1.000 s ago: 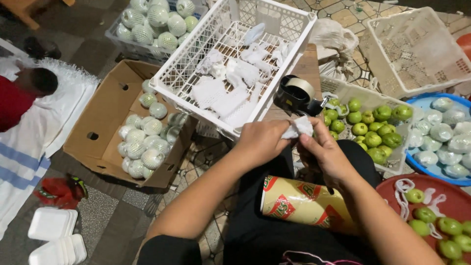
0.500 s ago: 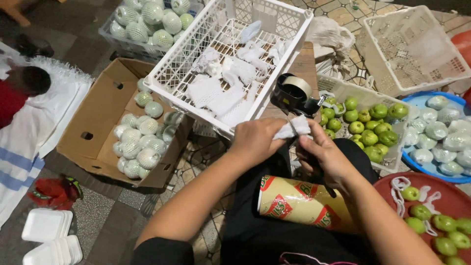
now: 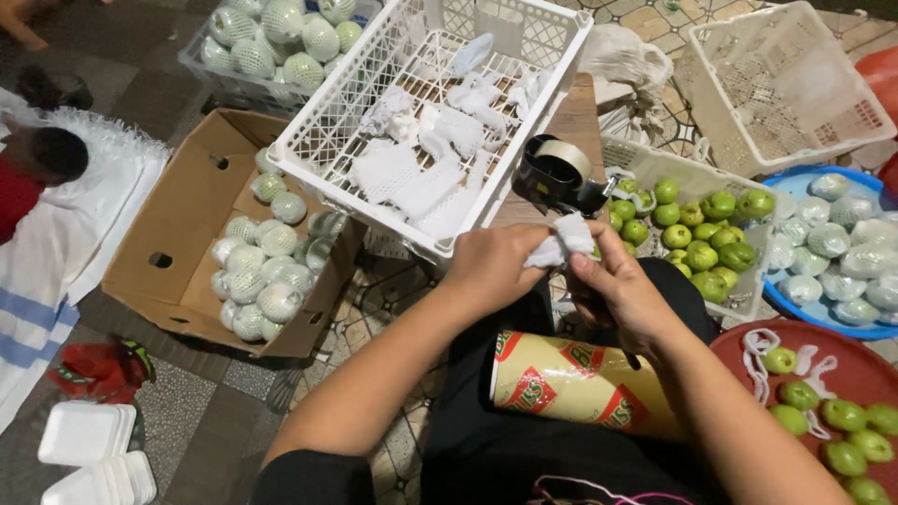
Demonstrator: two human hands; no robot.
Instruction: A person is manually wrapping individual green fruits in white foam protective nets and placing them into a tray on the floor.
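At nine o'clock, a cardboard box (image 3: 178,252) holds fruit wrapped in white foam netting (image 3: 267,281). At twelve o'clock, a white plastic crate (image 3: 318,140) contains loose foam nets. At centre, the left hand (image 3: 491,271) and right hand (image 3: 617,295) meet; the fingers of both are clamped on a white foam net (image 3: 564,239). Just above it sits a tape dispenser (image 3: 557,173). Below, a printed yellow cylinder (image 3: 571,383) lies on the lap. At three o'clock, green fruit (image 3: 702,229) fills a tray; at four o'clock stands a red basin (image 3: 870,374).

Fruit-packing spot on tiled floor: crates (image 3: 440,122), carton (image 3: 178,252) of netted fruit, green fruit (image 3: 702,229), tape dispenser (image 3: 557,173).
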